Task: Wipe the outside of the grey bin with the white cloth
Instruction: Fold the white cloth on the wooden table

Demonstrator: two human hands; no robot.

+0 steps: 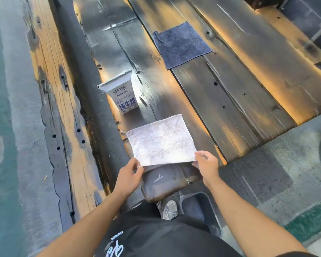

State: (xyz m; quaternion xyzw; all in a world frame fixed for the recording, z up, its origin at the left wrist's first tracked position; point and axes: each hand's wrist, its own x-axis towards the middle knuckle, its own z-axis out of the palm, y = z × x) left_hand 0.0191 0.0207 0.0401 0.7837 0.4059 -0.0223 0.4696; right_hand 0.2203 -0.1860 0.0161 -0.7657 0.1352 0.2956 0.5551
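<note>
A white cloth (161, 139) lies spread flat at the near end of a dark wooden table (220, 86). My left hand (129, 175) pinches its near left corner. My right hand (207, 165) pinches its near right corner. The cloth's near edge is lifted a little off the wood. A grey bin (202, 210) stands on the floor below the table's end, beside my right leg. I see only its open top and rim; my arm and body hide part of it.
A milk carton (121, 95) stands on the table just beyond the cloth, to the left. A dark blue cloth (182, 45) lies flat farther back. A wooden bench (63, 112) runs along the left. My shoe (170, 209) is beside the bin.
</note>
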